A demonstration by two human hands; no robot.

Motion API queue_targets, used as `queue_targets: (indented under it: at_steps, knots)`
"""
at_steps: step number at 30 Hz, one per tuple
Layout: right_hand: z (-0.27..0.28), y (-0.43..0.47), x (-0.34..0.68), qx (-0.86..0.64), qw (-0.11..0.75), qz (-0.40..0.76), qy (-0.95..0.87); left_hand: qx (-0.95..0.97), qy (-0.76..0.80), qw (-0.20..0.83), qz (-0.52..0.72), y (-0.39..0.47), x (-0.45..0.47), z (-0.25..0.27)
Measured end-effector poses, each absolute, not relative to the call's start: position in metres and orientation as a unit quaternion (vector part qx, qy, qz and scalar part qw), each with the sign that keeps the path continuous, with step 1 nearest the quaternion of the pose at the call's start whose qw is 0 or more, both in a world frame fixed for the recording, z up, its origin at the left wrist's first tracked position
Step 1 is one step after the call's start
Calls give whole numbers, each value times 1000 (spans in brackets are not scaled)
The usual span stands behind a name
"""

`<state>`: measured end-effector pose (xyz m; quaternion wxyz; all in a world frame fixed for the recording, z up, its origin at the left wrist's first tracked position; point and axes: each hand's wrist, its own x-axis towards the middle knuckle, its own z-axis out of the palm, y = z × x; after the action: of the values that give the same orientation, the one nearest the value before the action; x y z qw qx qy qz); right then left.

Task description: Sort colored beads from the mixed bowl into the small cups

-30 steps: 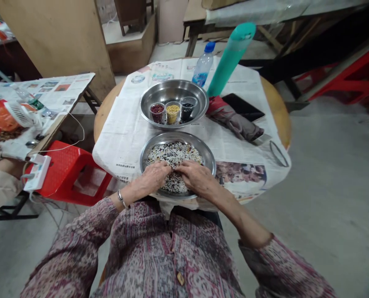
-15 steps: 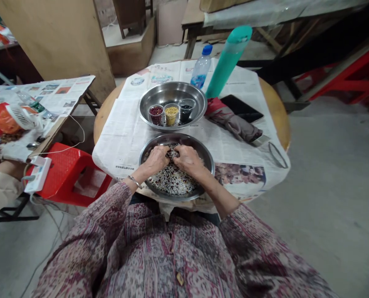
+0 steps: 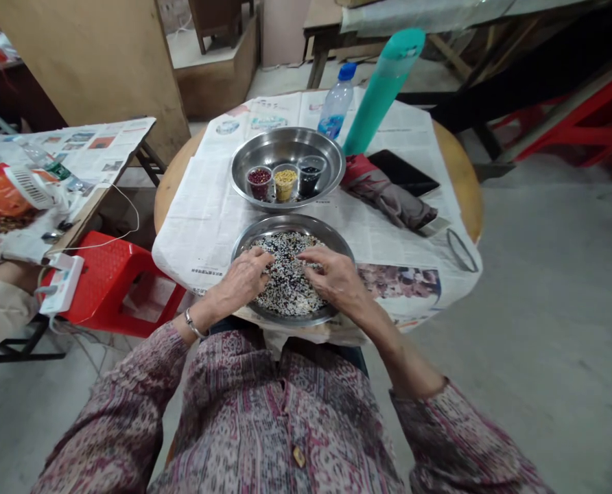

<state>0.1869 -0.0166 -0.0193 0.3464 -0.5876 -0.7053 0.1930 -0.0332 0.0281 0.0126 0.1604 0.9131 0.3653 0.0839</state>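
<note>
A newspaper-covered table (image 3: 463,182) fills the centre of the frame. One metal basin (image 3: 291,145) stands above centre; just below it, another metal basin (image 3: 334,239) holds mixed black and white grains (image 3: 288,274). Over this lower basin, the person's right hand (image 3: 334,276) and left hand (image 3: 244,278) face each other, fingers loosely curled, a narrow gap between thumb and forefinger on each; contact with the grains cannot be told. Three small cups, of red (image 3: 259,184), yellow (image 3: 285,184) and black beans (image 3: 310,180), sit in the upper basin.
</note>
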Motion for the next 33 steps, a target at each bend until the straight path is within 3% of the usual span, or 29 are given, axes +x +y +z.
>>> queue_targets:
  at_steps: [3, 9, 17, 25, 28, 33]
  knots:
    - [-22, -26, 195, -631, 299, 125, -705, 917, 382, 113, 9, 19, -43, 23]
    - [-14, -34, 194, -666, 105, 76, -734, 906, 409, 94, -53, 22, -37, 17]
    - [-30, -16, 167, -649, 238, 213, -691, 859, 444, 240, 84, 42, -12, -17]
    - [7, -9, 173, -617, 318, 236, -681, 877, 373, 248, 173, 39, -9, 25]
    - [4, -23, 189, -638, 261, 165, -705, 900, 379, 189, 102, 25, -27, 39]
    - [-8, -51, 198, -594, 69, 118, -793, 906, 388, 140, -94, 0, -38, 44]
